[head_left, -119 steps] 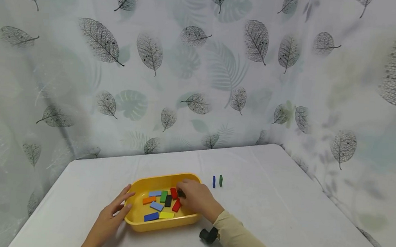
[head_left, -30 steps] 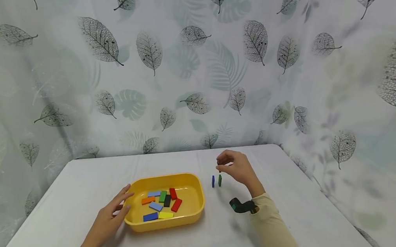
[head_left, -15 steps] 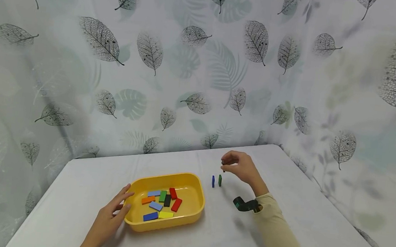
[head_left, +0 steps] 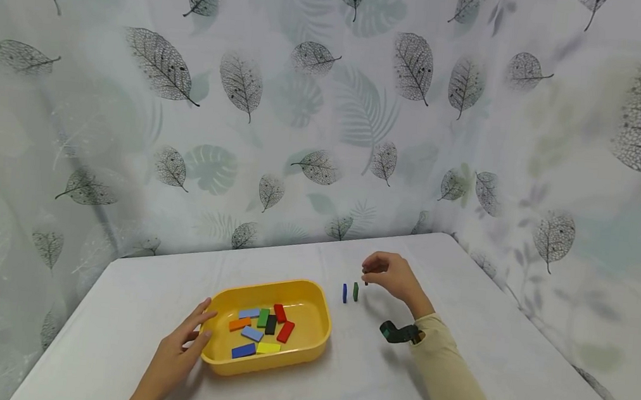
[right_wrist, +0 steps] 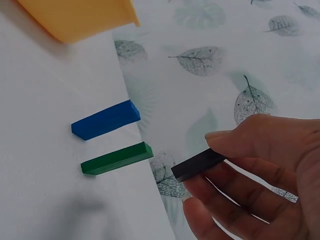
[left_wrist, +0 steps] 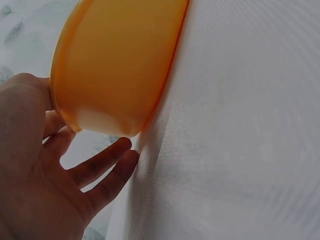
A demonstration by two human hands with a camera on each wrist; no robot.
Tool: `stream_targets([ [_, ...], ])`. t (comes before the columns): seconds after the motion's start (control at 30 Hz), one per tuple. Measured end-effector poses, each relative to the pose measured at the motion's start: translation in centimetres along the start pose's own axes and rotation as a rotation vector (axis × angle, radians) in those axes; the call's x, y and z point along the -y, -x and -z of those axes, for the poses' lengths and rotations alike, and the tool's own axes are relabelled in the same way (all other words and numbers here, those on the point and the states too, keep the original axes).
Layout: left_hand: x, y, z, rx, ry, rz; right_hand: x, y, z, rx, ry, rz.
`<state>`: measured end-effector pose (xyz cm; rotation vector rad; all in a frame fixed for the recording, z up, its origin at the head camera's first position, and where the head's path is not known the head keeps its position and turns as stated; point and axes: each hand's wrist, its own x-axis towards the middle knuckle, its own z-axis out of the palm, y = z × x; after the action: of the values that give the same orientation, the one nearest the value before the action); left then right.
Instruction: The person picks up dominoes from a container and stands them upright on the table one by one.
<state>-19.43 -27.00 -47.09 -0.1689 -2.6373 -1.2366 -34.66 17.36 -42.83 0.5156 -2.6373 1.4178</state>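
Note:
My right hand [head_left: 396, 278] pinches a black domino [right_wrist: 199, 165] upright between thumb and fingertips, low over the white table. Close to its left, a green domino [head_left: 355, 292] and a blue domino [head_left: 345, 293] stand on end, a small gap apart; the right wrist view shows both the blue domino [right_wrist: 106, 120] and the green domino [right_wrist: 118, 159]. At the left end of a yellow plastic tray [head_left: 262, 368], my left hand [head_left: 179, 345] rests with loosely spread fingers against the rim. In the left wrist view, the fingers [left_wrist: 107, 175] lie beside the tray's outer wall [left_wrist: 117, 60].
Several dominoes lie flat inside the tray, among them a yellow domino [head_left: 268, 348], an orange domino [head_left: 239, 324] and a red domino [head_left: 286, 332]. A leaf-patterned curtain [head_left: 328, 112] hangs behind the table. A small black camera [head_left: 397, 332] sits on my right wrist.
My right hand has carried the black domino from the tray to beyond the standing pair, then slightly right and lower. My left hand and the tray have stayed in place.

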Motion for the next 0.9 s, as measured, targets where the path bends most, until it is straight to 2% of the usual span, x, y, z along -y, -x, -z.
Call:
stream_targets([
  [0.5, -0.1, 0.0, 0.2, 0.006, -0.005, 0.005, -2.2, -0.4, -1.1, 0.040, -0.008, -0.091],
  [0.9, 0.1, 0.0, 0.2, 0.013, 0.004, 0.005, -3.0, -0.4, -1.6, 0.050, 0.025, -0.088],
])
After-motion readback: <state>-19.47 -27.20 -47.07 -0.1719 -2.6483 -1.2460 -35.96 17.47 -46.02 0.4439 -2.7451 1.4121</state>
